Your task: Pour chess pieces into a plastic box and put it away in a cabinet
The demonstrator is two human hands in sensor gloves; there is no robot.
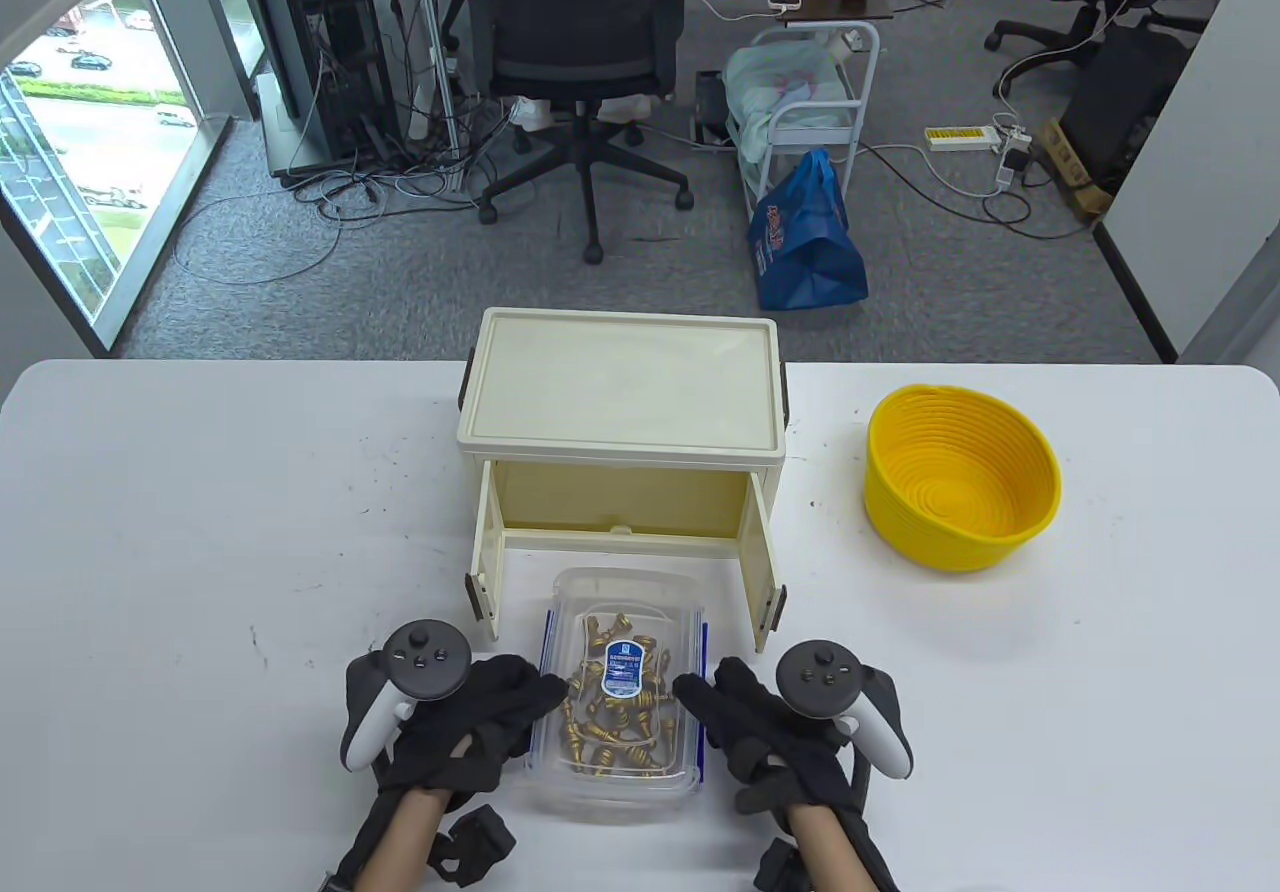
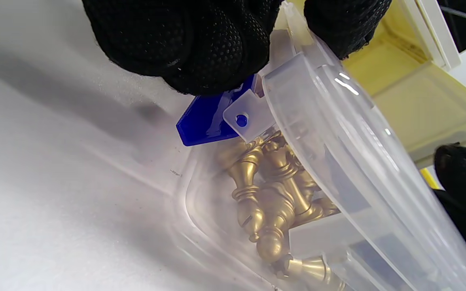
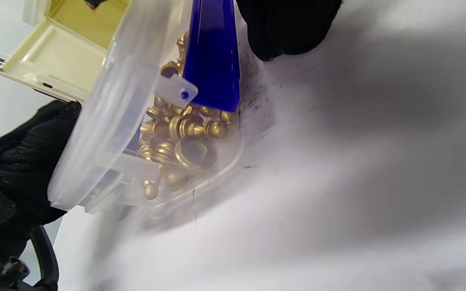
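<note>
A clear plastic box (image 1: 622,594) with its lid on and blue side latches lies on the white table, right in front of the open cream cabinet (image 1: 620,392). Gold chess pieces (image 1: 612,732) fill it. My left hand (image 1: 540,697) grips the box's left edge; in the left wrist view its fingers (image 2: 200,44) press by the blue latch (image 2: 212,119), with one fingertip on the lid (image 2: 358,161). My right hand (image 1: 698,690) holds the right edge; in the right wrist view its fingers (image 3: 285,24) sit beside the other blue latch (image 3: 212,52).
The cabinet's two doors (image 1: 487,572) (image 1: 765,577) stand open on either side of the box's far end. A yellow basket (image 1: 960,477) stands at the right. The table's far edge runs just behind the cabinet.
</note>
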